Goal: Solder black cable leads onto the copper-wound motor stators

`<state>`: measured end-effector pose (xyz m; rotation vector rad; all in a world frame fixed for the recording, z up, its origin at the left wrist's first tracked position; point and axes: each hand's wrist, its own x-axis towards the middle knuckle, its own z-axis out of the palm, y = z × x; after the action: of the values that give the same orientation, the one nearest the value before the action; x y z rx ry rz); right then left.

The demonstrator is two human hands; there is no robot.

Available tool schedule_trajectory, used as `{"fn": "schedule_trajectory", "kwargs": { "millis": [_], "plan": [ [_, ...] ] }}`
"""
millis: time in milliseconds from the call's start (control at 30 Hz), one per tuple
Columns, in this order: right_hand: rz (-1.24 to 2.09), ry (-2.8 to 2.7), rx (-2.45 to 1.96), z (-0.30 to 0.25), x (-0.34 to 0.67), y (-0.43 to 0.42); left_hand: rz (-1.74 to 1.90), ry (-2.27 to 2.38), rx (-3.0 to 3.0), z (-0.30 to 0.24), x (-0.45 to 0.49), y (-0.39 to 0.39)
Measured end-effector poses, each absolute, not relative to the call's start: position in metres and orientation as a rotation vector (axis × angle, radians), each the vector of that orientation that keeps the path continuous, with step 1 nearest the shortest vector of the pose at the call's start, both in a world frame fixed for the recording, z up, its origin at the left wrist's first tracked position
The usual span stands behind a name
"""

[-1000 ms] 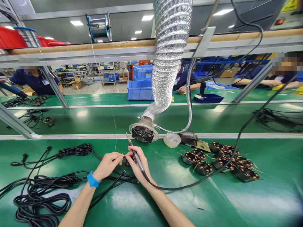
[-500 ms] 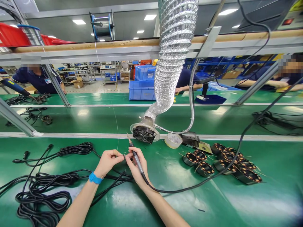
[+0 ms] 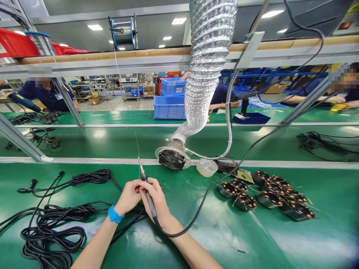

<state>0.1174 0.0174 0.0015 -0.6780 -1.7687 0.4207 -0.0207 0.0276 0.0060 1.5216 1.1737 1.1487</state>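
Right hand (image 3: 157,200) clamps fingers on a soldering iron (image 3: 150,203); left hand (image 3: 128,197) has fingers together, on what I cannot tell.

A factory assembly floor: long green assembly tables (image 3: 238,239) run in rows beneath a silver ribbed fume-extraction duct (image 3: 209,63), with stacked blue plastic crates (image 3: 169,98) nearby and co-workers in navy uniform shirts (image 3: 46,95) seated at their stations.

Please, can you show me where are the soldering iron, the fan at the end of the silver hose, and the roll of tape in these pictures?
soldering iron (image 3: 148,197), head view, on the dark handle
fan (image 3: 171,161), head view, on the black grille
roll of tape (image 3: 206,168), head view, on the top of the roll
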Motion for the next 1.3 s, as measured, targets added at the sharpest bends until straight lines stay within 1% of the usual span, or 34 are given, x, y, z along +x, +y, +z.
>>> {"fn": "schedule_trajectory", "kwargs": {
  "millis": [67, 233, 400, 533, 800, 1000, 1300],
  "plan": [
    [0.452, -1.711, -0.712, -0.002, 0.119, 0.021, 1.103, 1.217, 1.539, 0.009, -0.024, 0.026],
    [0.658, -1.585, -0.809, -0.008, 0.131, 0.030, 0.975, 1.347, 1.632, 0.017, -0.032, 0.026],
    [0.731, -1.554, -0.895, -0.009, 0.137, 0.033, 0.909, 1.200, 1.500, 0.017, -0.031, 0.027],
    [0.707, -1.554, -0.885, -0.011, 0.135, 0.033, 0.934, 1.185, 1.333, 0.014, -0.025, 0.028],
    [0.652, -1.499, -0.938, -0.006, 0.143, 0.037, 1.243, 1.295, 1.144, 0.002, -0.014, 0.034],
    [0.552, -1.376, -0.967, -0.003, 0.156, 0.039, 1.258, 1.315, 1.099, -0.003, -0.013, 0.037],
    [0.546, -1.464, -0.921, -0.007, 0.159, 0.034, 1.256, 1.338, 1.091, -0.004, -0.012, 0.038]
  ]
}}
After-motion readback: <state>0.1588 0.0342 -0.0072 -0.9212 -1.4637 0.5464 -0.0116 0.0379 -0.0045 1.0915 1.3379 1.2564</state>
